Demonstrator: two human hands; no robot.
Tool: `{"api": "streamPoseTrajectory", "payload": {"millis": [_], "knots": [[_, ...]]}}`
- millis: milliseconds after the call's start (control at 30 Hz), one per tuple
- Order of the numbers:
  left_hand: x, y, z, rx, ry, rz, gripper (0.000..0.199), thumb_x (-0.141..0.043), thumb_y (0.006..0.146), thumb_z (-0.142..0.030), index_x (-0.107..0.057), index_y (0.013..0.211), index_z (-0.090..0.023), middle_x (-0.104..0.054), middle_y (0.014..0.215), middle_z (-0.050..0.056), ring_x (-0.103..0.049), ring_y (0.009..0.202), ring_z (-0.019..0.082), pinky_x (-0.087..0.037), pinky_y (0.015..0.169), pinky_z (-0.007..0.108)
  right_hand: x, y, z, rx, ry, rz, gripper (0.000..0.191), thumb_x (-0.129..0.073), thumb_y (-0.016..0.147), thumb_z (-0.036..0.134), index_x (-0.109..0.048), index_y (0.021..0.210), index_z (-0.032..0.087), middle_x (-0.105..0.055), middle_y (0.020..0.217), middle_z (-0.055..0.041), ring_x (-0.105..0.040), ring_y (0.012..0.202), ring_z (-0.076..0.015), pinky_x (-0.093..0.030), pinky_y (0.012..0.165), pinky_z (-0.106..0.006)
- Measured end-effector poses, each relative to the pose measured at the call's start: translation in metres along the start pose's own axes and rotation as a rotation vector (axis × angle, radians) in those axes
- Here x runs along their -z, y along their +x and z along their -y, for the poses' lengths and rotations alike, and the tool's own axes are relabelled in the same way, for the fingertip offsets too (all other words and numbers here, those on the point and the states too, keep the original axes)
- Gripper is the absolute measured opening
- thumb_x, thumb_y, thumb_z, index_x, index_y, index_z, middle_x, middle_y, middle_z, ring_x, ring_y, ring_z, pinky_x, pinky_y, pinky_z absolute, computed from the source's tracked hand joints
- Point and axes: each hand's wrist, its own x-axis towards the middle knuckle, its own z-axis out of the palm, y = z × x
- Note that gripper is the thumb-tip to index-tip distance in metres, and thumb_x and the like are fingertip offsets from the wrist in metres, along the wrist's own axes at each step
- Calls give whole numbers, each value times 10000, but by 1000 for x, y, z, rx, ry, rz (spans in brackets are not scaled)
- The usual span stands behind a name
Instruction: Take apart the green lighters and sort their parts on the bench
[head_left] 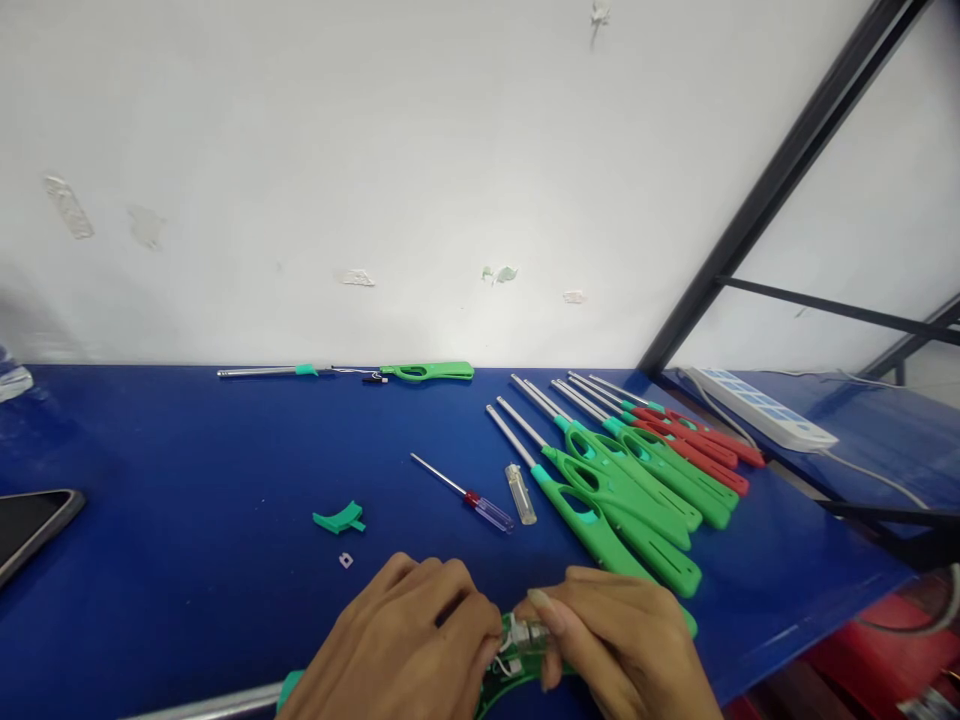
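Observation:
A green long-nosed gas lighter [495, 688] with its handle casing opened lies at the bottom of the view, its metal tube [221, 704] pointing left. My left hand [409, 645] is closed over the front of its handle. My right hand [626, 635] pinches at a clear plastic fuel tank [534, 632] in the handle, beside small white inner parts. Both hands cover much of the casing. Ahead of my left hand are a loose teal trigger [341, 517] and a tiny pale square piece [346, 560].
A screwdriver [469, 495] and a separate clear fuel tank [520, 494] lie on the blue table [187, 530]. Several green and red lighters [637, 480] are lined up right. A lighter in pieces [427, 371] sits by the wall. A phone [34, 525] is left, a power strip [757, 408] right.

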Motion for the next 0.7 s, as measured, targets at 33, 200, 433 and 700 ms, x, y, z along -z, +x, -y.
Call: {"api": "streamPoseTrajectory", "payload": {"millis": [33, 200, 433, 700], "knots": [[0, 1, 0, -8, 0, -7, 197, -469, 919, -172, -629, 844, -259, -697, 813, -70, -674, 727, 130, -543, 784, 270, 0, 0, 0, -2, -2, -2, 449, -416, 1061, 246, -570, 640, 225, -658, 566, 79, -600, 505, -64, -445, 583, -188], [1, 3, -1, -15, -13, 8, 184, -492, 915, -174, -637, 848, -266, -694, 799, -76, -667, 716, 123, -532, 784, 257, 1, -1, 1, -3, -6, 17, 471, -398, 1069, 279, -562, 631, 222, -660, 571, 79, -597, 502, -60, -446, 584, -185], [2, 4, 1, -13, -30, 42, 206, -478, 925, -167, -647, 851, -259, -692, 808, -57, -658, 724, 126, -523, 782, 247, 1, 1, 2, 0, 21, 20, 454, -409, 1064, 250, -581, 645, 213, -647, 570, 66, -582, 497, -65, -427, 574, -204], [-2, -1, 4, -34, -33, 123, 220, -438, 956, -168, -631, 918, -267, -667, 846, -45, -633, 768, 140, -503, 837, 289, 1, 3, 4, 26, 0, 21, 451, -395, 1067, 249, -570, 653, 215, -631, 566, 60, -538, 480, -71, -409, 530, -213]]}}
